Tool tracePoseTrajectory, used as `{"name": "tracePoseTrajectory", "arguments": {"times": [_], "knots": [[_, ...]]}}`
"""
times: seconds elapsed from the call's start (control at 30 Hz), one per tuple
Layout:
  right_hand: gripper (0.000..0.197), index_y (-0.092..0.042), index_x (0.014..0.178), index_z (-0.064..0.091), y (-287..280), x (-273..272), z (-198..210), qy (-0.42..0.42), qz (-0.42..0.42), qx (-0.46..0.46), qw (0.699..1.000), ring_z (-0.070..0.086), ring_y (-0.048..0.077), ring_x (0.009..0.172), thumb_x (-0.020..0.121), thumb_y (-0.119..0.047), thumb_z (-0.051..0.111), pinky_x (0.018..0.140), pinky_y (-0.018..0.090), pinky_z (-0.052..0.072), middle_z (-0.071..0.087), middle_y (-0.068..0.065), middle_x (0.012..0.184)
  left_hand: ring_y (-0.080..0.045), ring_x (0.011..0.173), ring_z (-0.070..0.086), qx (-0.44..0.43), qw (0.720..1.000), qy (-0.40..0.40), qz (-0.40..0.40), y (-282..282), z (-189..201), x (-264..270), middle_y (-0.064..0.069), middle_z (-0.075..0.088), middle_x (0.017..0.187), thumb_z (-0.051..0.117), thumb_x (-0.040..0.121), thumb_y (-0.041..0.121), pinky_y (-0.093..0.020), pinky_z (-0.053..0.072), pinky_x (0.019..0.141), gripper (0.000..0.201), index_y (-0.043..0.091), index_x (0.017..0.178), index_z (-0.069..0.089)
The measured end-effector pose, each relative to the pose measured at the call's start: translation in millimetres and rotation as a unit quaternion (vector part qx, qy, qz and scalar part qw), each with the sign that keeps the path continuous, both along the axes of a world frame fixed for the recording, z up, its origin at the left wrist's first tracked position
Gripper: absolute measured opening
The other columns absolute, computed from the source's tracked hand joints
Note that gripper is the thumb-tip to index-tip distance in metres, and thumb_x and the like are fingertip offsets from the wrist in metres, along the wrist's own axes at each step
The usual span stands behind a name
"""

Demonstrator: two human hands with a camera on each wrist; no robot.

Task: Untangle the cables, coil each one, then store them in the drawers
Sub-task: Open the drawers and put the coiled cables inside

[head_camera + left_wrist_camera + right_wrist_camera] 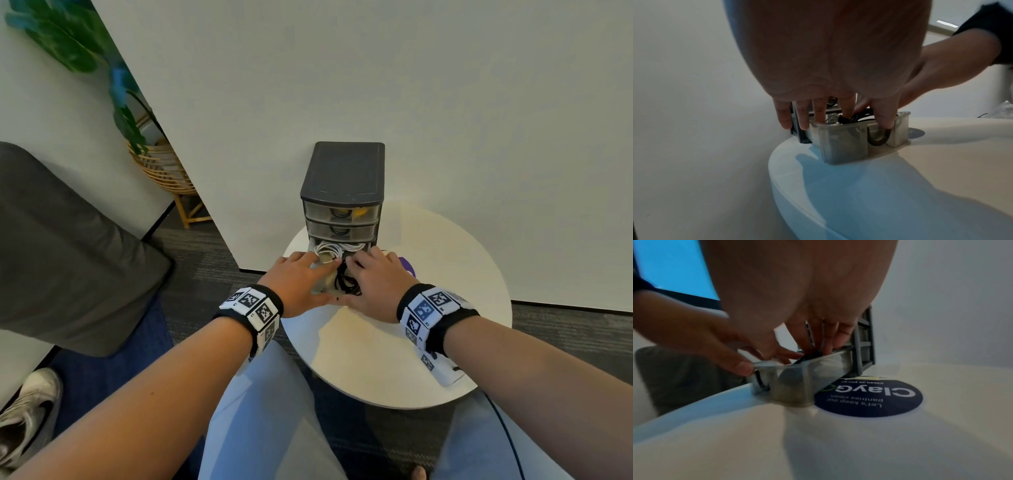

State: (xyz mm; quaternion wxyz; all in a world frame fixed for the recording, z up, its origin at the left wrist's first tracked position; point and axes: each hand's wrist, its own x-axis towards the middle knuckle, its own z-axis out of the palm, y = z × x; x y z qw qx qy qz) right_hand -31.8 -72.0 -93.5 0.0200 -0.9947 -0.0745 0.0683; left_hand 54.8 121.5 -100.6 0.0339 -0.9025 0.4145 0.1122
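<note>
1. Left hand (297,281): fingers (784,119) straight, spread over open bottom drawer (844,142).
2. Right hand (371,286): fingers reach into drawer onto black cable (346,281); grip can't be told.
3. White cable (330,249) coiled at drawer's back.
4. Drawer unit (344,178) on round surface (376,359), beside purple sticker (869,399).

Dark grey drawer unit (343,174), white cable (330,247), black cable (346,281) — cream table (370,356), navy sticker (869,400).

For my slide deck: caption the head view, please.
Both hands tuck coiled black cable into open bottom translucent plastic drawer.
</note>
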Motion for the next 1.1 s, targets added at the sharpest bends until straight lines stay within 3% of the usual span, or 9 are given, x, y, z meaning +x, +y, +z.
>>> {"name": "tracePoseTrajectory", "arguments": {"times": [0.1,0.23,0.43,0.5,0.6,0.67,0.83,1.0,1.1], "knots": [[0.079,-0.012,0.145,0.041,3,-3,-8,0.023,0.017,-0.093,0.995,0.032,0.027,0.134,0.091,-0.069,0.039,0.106,0.053,0.032,0.041,0.003,0.146,-0.027,0.142,0.033,0.006,1.000,-0.014,-0.011,0,-3,2,-0.003,0.036,0.152,0.040,0.095,0.071,-0.046,0.035,0.114,0.079,0.044,0.160,0.006],[0.071,-0.012,0.140,0.048,8,7,-19,-0.010,0.000,-0.122,0.992,0.035,0.028,0.129,0.096,-0.066,0.037,0.102,0.053,0.034,0.042,0.003,0.139,-0.031,0.146,0.024,0.033,0.999,-0.024,-0.013,-4,0,5,-0.006,0.026,0.157,0.038,0.095,0.072,-0.050,0.028,0.118,0.079,0.041,0.160,0.006],[0.071,-0.011,0.132,0.053,1,18,-19,-0.039,-0.005,-0.118,0.992,0.040,0.028,0.126,0.096,-0.069,0.035,0.098,0.047,0.037,0.048,0.004,0.131,-0.029,0.136,0.030,0.034,0.996,-0.074,-0.019,-19,4,1,0.000,0.024,0.152,0.038,0.099,0.064,-0.050,0.028,0.111,0.068,0.024,0.153,0.030],[0.067,-0.011,0.123,0.062,-3,20,-16,-0.061,0.008,-0.099,0.993,0.048,0.028,0.118,0.093,-0.069,0.044,0.091,0.044,0.041,0.054,0.005,0.123,-0.026,0.134,0.032,0.033,0.997,-0.071,-0.024,-25,6,3,0.003,0.029,0.149,0.037,0.100,0.063,-0.049,0.028,0.110,0.065,0.021,0.150,0.037],[0.034,-0.019,0.097,0.074,-14,20,-18,-0.117,0.020,-0.102,0.988,0.057,0.026,0.096,0.080,-0.048,0.076,0.076,0.041,0.047,0.062,0.001,0.100,-0.025,0.131,0.035,0.039,0.996,-0.081,-0.021,-34,9,9,0.004,0.041,0.144,0.032,0.102,0.061,-0.048,0.030,0.107,0.060,0.021,0.144,0.046],[0.022,-0.023,0.087,0.075,-18,17,-20,-0.146,0.010,-0.099,0.984,0.058,0.025,0.089,0.075,-0.039,0.083,0.070,0.039,0.047,0.063,-0.001,0.091,-0.023,0.127,0.040,0.029,0.993,-0.107,-0.030,-37,8,11,0.004,0.050,0.138,0.032,0.102,0.059,-0.045,0.033,0.104,0.057,0.020,0.138,0.054],[0.010,-0.025,0.083,0.072,-22,21,-18,-0.153,0.004,-0.079,0.985,0.060,0.023,0.085,0.079,-0.026,0.081,0.069,0.036,0.045,0.067,-0.004,0.080,-0.024,0.119,0.052,-0.022,0.986,-0.156,-0.054,-38,6,12,0.003,0.065,0.130,0.042,0.104,0.039,-0.040,0.038,0.097,0.040,0.021,0.139,0.053],[0.023,-0.018,0.082,0.072,-25,27,-13,-0.206,-0.047,-0.067,0.975,0.054,0.030,0.085,0.069,-0.024,0.089,0.069,0.042,0.044,0.060,0.004,0.090,-0.024,0.097,0.056,-0.230,0.963,-0.139,-0.011,-34,24,19,0.000,0.062,0.103,0.058,0.095,0.028,-0.036,0.040,0.084,0.014,0.019,0.103,0.063],[0.040,-0.016,0.101,0.062,-28,27,-6,-0.177,-0.141,-0.019,0.974,0.051,0.031,0.095,0.078,-0.044,0.079,0.079,0.045,0.042,0.055,0.005,0.104,-0.024,0.114,0.046,-0.327,0.924,-0.183,0.078,-33,37,28,-0.004,0.044,0.133,0.070,0.085,0.033,-0.035,0.039,0.094,0.046,0.024,0.127,0.054]]}}
